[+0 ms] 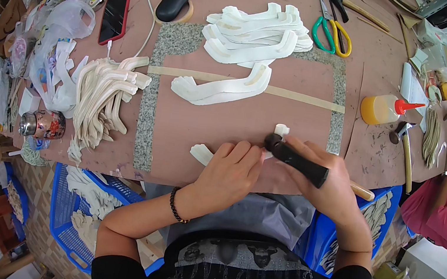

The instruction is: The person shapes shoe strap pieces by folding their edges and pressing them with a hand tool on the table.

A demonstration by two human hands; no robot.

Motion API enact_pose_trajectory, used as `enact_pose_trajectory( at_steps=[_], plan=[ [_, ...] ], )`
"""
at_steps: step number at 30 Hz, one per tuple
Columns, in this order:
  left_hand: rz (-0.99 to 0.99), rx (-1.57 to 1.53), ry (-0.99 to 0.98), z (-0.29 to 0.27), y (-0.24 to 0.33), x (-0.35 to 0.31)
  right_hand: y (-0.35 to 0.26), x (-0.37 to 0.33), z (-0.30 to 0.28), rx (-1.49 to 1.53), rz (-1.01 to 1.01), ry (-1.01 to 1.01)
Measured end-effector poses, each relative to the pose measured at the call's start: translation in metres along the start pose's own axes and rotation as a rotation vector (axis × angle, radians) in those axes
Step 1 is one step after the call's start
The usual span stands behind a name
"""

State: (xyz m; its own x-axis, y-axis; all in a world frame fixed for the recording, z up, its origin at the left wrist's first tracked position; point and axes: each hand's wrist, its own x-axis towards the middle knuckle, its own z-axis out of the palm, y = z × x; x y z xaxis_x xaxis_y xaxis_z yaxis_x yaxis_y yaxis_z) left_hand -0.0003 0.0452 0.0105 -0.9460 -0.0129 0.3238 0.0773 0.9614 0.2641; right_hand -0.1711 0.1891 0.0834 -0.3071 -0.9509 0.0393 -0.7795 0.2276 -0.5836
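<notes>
My right hand is closed round a hammer with a black head. Its wooden handle sticks out to the right, behind the hand. Beside it, my left hand presses with bent fingers on a curved white strip lying on the table. The strip's middle is hidden under my hands, and its other end shows above the hammer head. Farther up lies a single folded white strip, just below a pile of similar white strips.
A bundle of cream strips hangs over the table's left edge, near a phone and a flask. Scissors, a glue bottle and another hammer lie right. Blue baskets stand below; a person in pink sits right.
</notes>
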Motion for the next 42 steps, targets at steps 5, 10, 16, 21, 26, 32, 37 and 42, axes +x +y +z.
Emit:
enact_pose_trajectory(
  at_steps=[5, 10, 16, 21, 26, 32, 37, 42],
  plan=[
    [0.038, 0.055, -0.030, -0.006, -0.004, -0.010, -0.008, 0.001, -0.002, -0.064, 0.119, 0.091],
    [0.028, 0.033, -0.055, -0.011, -0.007, -0.021, -0.015, 0.004, 0.003, 0.058, -0.016, 0.021],
    [0.043, 0.086, 0.005, -0.011, -0.009, -0.030, -0.021, 0.004, 0.004, 0.052, 0.084, 0.012],
    [0.048, 0.130, 0.059, -0.017, -0.012, -0.042, -0.026, 0.008, 0.008, 0.029, 0.047, -0.019],
    [-0.019, 0.097, 0.012, -0.019, -0.011, -0.053, -0.030, 0.008, 0.013, 0.056, -0.020, -0.113],
    [-0.018, 0.081, 0.020, -0.021, -0.015, -0.060, -0.036, 0.010, 0.013, 0.009, 0.021, -0.081],
    [-0.050, 0.051, 0.035, -0.021, -0.013, -0.061, -0.039, 0.015, 0.013, 0.013, -0.007, -0.125],
    [-0.113, -0.019, 0.076, -0.022, -0.017, -0.061, -0.039, 0.012, 0.023, 0.014, -0.071, -0.207]
  ],
)
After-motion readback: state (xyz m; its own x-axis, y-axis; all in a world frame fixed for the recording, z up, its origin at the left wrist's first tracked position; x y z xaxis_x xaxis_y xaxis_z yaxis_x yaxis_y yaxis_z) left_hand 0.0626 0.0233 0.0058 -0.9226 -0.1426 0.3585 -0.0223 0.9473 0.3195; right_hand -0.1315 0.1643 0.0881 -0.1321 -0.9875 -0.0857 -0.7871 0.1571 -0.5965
